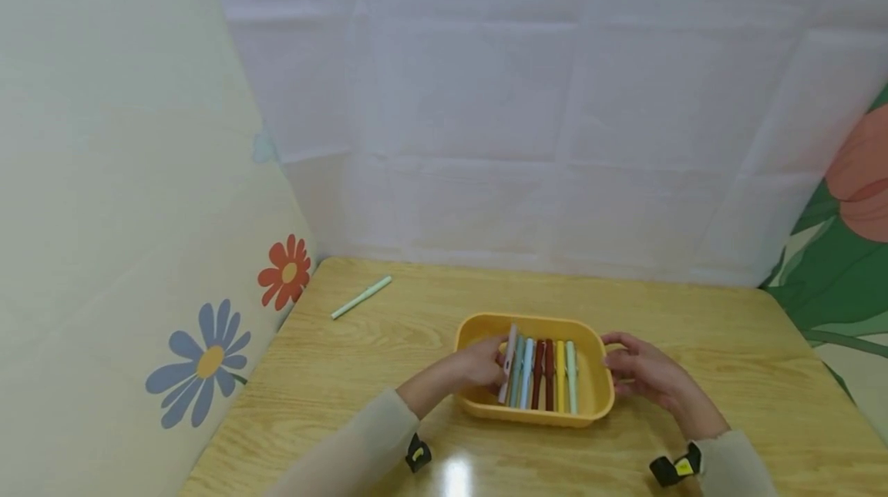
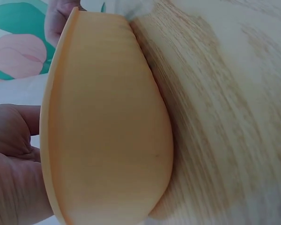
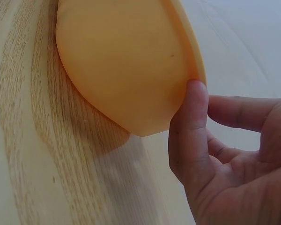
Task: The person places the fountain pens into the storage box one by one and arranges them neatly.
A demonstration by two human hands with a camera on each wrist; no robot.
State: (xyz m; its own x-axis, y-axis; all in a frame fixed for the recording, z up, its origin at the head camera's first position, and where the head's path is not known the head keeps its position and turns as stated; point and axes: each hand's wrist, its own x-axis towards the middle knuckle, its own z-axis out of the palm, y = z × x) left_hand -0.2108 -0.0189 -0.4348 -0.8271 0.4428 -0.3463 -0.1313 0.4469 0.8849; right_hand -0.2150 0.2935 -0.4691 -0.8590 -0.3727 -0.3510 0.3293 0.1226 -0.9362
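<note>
A yellow plastic tray (image 1: 534,418) stands on the table with a row of pens inside. My left hand (image 1: 479,364) reaches over the tray's left side and holds a pale pink pen (image 1: 509,366) at the left end of the row. Beside it lie a grey-green pen (image 1: 516,372), a light blue pen (image 1: 527,374), two dark red pens (image 1: 538,375), a yellow pen (image 1: 560,377) and a light green pen (image 1: 572,377). On the right, my right hand (image 3: 229,154) pinches the tray's rim. In the left wrist view the tray's wall hides the left fingertips.
Another light green pen (image 1: 361,297) lies on the wooden table (image 1: 416,312) toward the back left. A white sheet (image 1: 486,96) hangs behind the table, and flowered panels (image 1: 208,362) stand at both sides.
</note>
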